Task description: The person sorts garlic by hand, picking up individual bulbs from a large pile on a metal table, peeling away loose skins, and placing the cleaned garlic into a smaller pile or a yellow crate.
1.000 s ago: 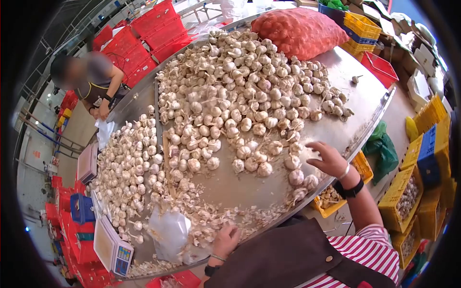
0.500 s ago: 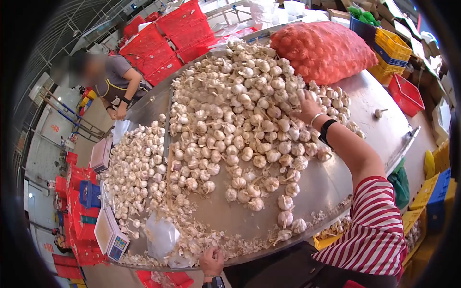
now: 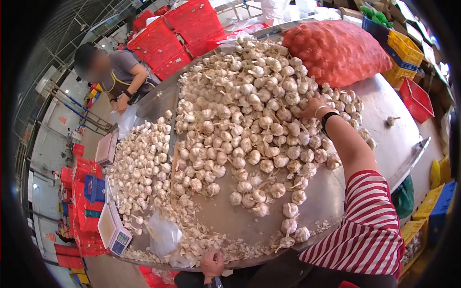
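Observation:
A big heap of garlic bulbs (image 3: 249, 110) covers the middle of the metal table (image 3: 225, 206). My right hand (image 3: 312, 105) reaches to the heap's right side, fingers outstretched and spread over the bulbs, fingertips partly hidden among them. Down at the near table edge, my left hand (image 3: 212, 262) is closed, its fingers curled in; whatever it holds, if anything, cannot be made out. Loose garlic skins (image 3: 225, 242) lie beside that hand. To the left, behind a divider, lies a second spread of cleaner-looking garlic bulbs (image 3: 144, 168).
A red mesh sack of garlic (image 3: 336, 53) rests at the far right. Two weighing scales (image 3: 114, 230) line the left edge, near a plastic bag (image 3: 163, 234). Another person (image 3: 125, 72) stands far left, hands on a clear bag. Red crates (image 3: 192, 24) are stacked behind.
The view has shifted slightly, moving the scene right in the picture. My right hand has come a little lower on the heap. My left hand stays closed at the table edge.

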